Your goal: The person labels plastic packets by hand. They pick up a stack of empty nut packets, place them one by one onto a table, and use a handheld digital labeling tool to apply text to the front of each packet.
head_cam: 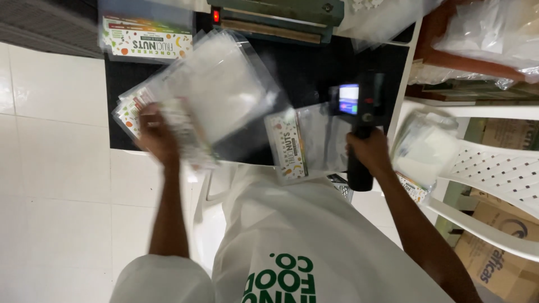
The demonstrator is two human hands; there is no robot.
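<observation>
While the left hand (157,137) grips a fanned stack of clear pouches (210,90) at its lower corner, fingers closed on the printed edges, the whole bundle blurs above the near left part of the black table (306,70). Over on the right, the right hand (368,151) is wrapped tight round the grip of a black handheld printer (362,106), its small screen lit blue, poised just above a single pouch (309,143) lying flat at the table's near edge. More printed pouches (146,39) lie at the far left corner. A green heat sealer (281,17) sits along the far edge, red light glowing. Beyond the table's right edge, a white plastic chair (483,168) carries another heap of bags (424,151).
</observation>
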